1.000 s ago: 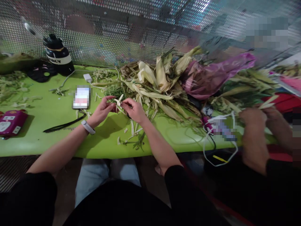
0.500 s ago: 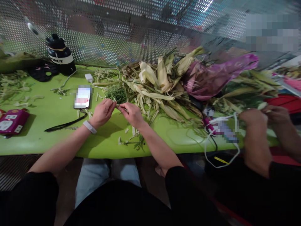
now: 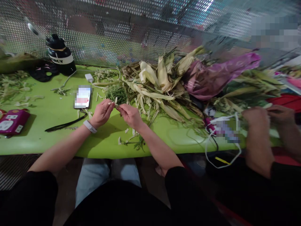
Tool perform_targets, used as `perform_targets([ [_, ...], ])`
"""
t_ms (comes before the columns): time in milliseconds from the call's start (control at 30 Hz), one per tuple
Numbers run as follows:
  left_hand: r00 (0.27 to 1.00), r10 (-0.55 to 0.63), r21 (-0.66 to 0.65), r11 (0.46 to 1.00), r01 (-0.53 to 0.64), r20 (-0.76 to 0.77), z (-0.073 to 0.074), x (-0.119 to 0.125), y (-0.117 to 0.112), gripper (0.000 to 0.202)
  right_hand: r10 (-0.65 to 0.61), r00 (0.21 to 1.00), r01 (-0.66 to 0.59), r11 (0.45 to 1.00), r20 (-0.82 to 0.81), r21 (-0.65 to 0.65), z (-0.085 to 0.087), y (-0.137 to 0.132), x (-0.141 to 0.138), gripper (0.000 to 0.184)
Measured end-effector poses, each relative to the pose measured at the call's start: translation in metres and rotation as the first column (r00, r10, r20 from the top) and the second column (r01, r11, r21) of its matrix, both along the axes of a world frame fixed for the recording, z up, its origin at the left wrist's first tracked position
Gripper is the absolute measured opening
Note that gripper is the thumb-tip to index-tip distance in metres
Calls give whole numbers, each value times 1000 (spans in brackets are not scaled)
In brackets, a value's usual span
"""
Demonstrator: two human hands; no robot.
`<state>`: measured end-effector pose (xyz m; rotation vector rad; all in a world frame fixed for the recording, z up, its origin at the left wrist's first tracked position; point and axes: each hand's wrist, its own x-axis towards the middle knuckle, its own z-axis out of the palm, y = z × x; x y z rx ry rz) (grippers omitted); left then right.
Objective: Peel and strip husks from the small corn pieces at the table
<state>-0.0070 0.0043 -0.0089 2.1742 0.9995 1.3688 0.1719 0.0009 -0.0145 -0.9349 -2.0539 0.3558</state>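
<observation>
My left hand (image 3: pixel 102 112), a pale band on its wrist, is closed in a pinch on a small pale plant strip (image 3: pixel 116 100) that sticks up between the fingertips. Close beside it, my right hand (image 3: pixel 129 114) is closed too, its fingertips meeting the left hand's at the base of that strip. Whatever sits inside the right hand's pinch is too small to make out. Just behind both hands lies a heap of thin green stems (image 3: pixel 115 93). Pale scraps (image 3: pixel 127 130) and a green sprig (image 3: pixel 139 143) lie in front of my right hand.
Dry corn husks (image 3: pixel 162 78) and a purple plastic bag (image 3: pixel 211 75) fill the back right. A phone (image 3: pixel 82 96), black strap (image 3: pixel 66 126), dark bottle (image 3: pixel 60 55) and purple power strip (image 3: pixel 14 121) stand left. A co-worker's hands (image 3: pixel 256 117) work at right, near a white cable (image 3: pixel 208 157).
My fingertips have shifted slightly, and the pale strip now stands up between them. The co-worker's hands have moved a little to the right.
</observation>
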Motion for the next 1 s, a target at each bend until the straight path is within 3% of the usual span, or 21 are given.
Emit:
perform_targets([
  [133,985,-105,-80,990,117,134,6,2,-8,40,179,965,-208,967,-192,-147,5,-4,1,40],
  [233,973,-153,-123,977,175,171,11,3,-9,42,216,947,-266,942,-239,-203,5,-5,1,40],
  [300,970,-166,-163,967,195,178,10,1,-5,43,172,966,-207,961,-191,-183,3,-4,1,42],
  [400,976,-35,-238,967,87,215,5,-2,3,43,-77,991,72,996,-110,-51,-2,0,1,41],
  [467,972,109,-291,956,-44,208,3,-1,5,45,-263,962,268,962,-76,60,-6,3,2,39],
  [533,980,125,-337,939,-68,152,1,2,3,45,-351,936,349,923,-18,162,-8,5,3,36],
  [667,975,-44,-369,921,124,217,-3,11,-3,37,-352,923,290,902,154,319,-11,2,-2,35],
  [800,933,-75,-461,854,242,351,-8,13,0,33,-310,917,228,924,253,307,-12,-3,-8,35],
  [933,912,-114,-453,839,301,394,-3,9,3,29,-214,959,156,947,187,282,-10,-5,-4,29],
  [1000,908,-164,-412,850,328,385,1,6,2,28,-240,969,214,939,67,268,-4,-5,1,28],
])
